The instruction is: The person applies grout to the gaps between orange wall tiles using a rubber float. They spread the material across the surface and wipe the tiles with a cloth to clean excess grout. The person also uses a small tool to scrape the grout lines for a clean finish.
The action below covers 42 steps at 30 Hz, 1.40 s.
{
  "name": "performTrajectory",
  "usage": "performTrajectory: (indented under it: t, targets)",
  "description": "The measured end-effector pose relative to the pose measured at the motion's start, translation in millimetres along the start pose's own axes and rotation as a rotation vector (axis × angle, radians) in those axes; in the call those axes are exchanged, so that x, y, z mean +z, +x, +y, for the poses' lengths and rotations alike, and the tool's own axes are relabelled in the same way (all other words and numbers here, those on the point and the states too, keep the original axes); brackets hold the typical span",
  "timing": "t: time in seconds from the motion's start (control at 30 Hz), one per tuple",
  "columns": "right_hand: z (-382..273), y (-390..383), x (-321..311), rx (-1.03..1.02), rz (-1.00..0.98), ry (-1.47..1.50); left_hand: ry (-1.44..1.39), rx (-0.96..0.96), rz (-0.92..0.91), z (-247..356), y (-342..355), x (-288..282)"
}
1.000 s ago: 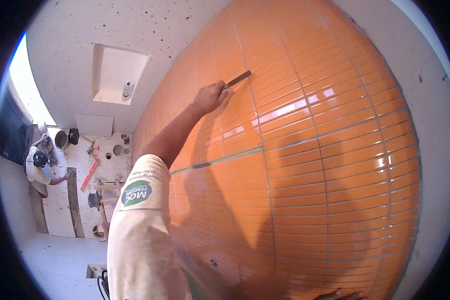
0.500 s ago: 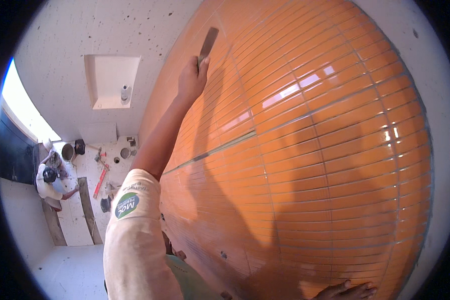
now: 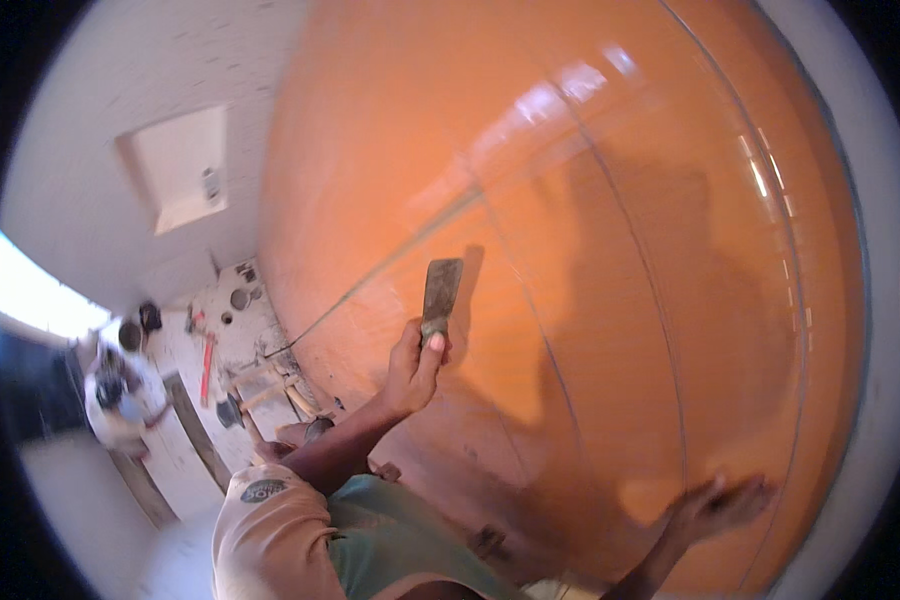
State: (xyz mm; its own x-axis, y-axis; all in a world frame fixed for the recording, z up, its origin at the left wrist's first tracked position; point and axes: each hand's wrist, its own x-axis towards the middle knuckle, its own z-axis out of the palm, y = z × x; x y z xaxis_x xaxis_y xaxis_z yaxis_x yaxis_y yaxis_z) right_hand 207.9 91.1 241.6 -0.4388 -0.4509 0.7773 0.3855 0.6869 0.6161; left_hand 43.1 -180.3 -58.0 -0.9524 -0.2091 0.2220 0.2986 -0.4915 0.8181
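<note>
My left hand (image 3: 416, 372) is closed round the handle of a putty knife (image 3: 443, 287) with a flat, dull metal blade. The blade points away from me, in front of a wall of glossy orange tiles (image 3: 510, 330), and throws a narrow shadow on them. Whether the blade touches the tiles I cannot tell. At the lower right, my right hand (image 3: 722, 508) is near the tiles with its fingers stretched out, blurred by motion and holding nothing. Grey joint lines run across the tiles, and one paler strip (image 3: 410, 243) slants over the left half.
A co-worker (image 3: 122, 400) crouches on the floor at the left beside a dark plank (image 3: 196, 430). Close by are a bucket (image 3: 130, 336), a red level (image 3: 207, 368) and a hammer-like tool (image 3: 238, 408). A wall niche (image 3: 175, 170) holds a clear bottle (image 3: 211, 185).
My left hand has come down and nearer with the putty knife, from high on the tiles to mid-view. My right hand has moved up slightly from the tiles' lower edge. The view has shifted and blurred.
</note>
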Motion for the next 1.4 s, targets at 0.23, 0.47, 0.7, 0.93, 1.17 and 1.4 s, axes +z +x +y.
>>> performTrajectory:
  t: [0.23, 0.47, 0.7, 0.93, 1.17, 1.4]
  targets:
    - [19, 10, -76, 0.388, -0.56, 0.583, -0.02, 0.234, -0.796, 53, -81, 84]
    - [32, -85, -178, 0.952, -1.059, 1.021, -0.202, -0.086, -1.418, 79, -183, 194]
    - [22, -190, -246, 1.477, -0.649, 0.837, -0.277, -0.052, -1.595, 92, -288, 234]
    - [28, -249, -292, 1.986, 0.011, 0.386, 0.178, 0.216, -2.218, 71, -317, 260]
    - [6, -275, -299, 1.926, 0.033, 0.517, 0.462, 1.047, -2.725, -24, -428, 257]
    - [-10, -287, -313, 1.893, -0.004, 0.484, 0.542, 1.281, -2.841, -64, -463, 246]
